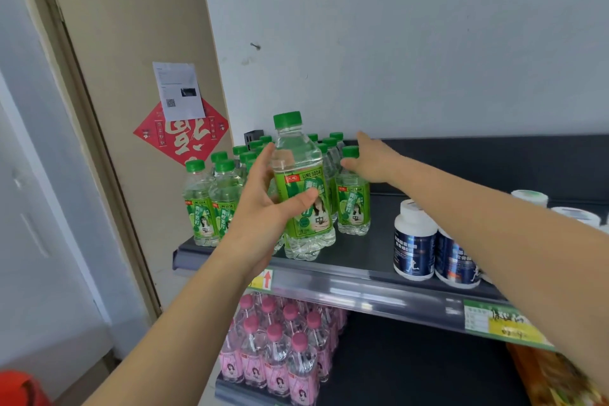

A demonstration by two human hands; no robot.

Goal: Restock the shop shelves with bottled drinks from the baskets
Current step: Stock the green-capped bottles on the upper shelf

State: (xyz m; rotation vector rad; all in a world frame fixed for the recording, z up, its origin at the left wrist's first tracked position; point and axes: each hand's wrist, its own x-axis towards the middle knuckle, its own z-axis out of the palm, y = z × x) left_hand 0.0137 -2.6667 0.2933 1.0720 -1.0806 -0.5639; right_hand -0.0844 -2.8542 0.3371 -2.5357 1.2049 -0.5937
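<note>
Gripping one lime soda bottle (301, 175) mid-frame, left hand (263, 211); right hand (372, 163), fingers straight, hovers by perhaps a dozen shelved bottles (211, 204).

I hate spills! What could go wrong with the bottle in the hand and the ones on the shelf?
The left hand grips the clear plastic green-capped lime soda bottle near the front edge of the dark shelf; set there, it might tip off. The right hand reaches among the standing green-capped bottles; a nudge could topple them.
</note>
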